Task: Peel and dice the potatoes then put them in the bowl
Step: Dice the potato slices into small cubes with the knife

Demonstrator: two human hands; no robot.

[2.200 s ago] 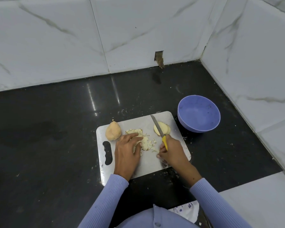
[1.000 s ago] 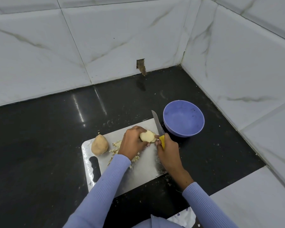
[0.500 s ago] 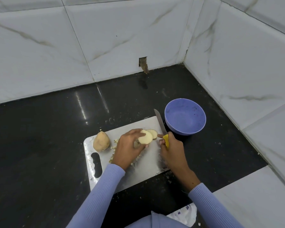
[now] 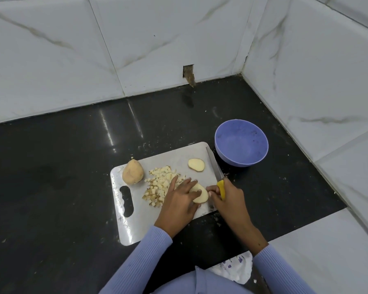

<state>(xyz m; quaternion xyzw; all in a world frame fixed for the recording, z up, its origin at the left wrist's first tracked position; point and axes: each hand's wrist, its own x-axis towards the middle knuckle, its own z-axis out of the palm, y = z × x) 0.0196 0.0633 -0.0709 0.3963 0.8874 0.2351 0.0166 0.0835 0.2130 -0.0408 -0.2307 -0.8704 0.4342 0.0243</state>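
A grey cutting board lies on the black counter. A whole peeled potato sits at its far left corner, with a pile of diced potato beside it. One potato slice lies alone near the board's far right. My left hand presses a second slice flat on the board with straight fingers. My right hand grips a yellow-handled knife, its blade pointing away toward the empty purple bowl.
White marble walls close the counter at the back and right. A white ledge runs along the front right. A crumpled white cloth with purple print lies at the counter's front edge near my body.
My left hand lifted the cut potato piece, left one slice at the far right of the board, and brought the other slice down to the board's near side. The diced pile is uncovered.
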